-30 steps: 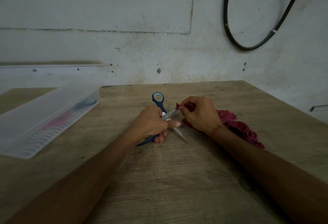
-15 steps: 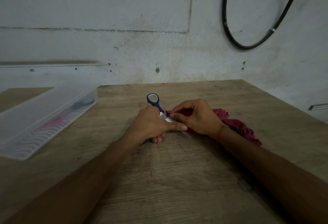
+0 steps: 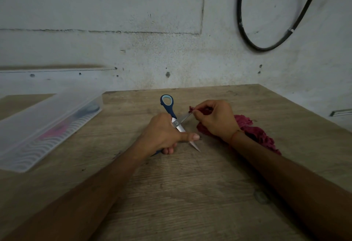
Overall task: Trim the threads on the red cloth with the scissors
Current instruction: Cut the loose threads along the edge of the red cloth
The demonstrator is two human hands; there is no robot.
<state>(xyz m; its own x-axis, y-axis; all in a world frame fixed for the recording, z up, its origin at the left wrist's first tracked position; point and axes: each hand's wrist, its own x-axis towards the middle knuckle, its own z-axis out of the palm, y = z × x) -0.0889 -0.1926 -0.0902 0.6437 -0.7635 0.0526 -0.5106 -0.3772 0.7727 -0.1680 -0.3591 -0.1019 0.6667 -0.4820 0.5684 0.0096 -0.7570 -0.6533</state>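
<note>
One crumpled red cloth [image 3: 255, 135] lies on the wooden table [image 3: 190, 193] a little right of its middle, bunched under the right wrist and trailing toward the right edge. I see the right hand [image 3: 216, 119] curled over it, thumb and fingertips pinching a small raised bit of the fabric at the cloth's far-left end. The upper blade of the blue-handled steel scissors [image 3: 177, 123] reaches up to that pinched bit, its tip just at the fingers; I cannot tell whether it touches a thread. The blades are spread wide, the lower one pointing toward the near edge, its tip on or just above the wood. The left hand [image 3: 162, 135] grips the lower handle, fingers curled round it and thumb stretched across the lower blade, while the free handle loop sticks out toward the far edge. Well apart, toward the table's left edge, sits a long translucent plastic box [image 3: 47, 124] with blurred pink and dark things inside. Beyond the far edge stands a stained grey wall [image 3: 114, 31], with a black cable [image 3: 266, 47] looping at its upper right.
</note>
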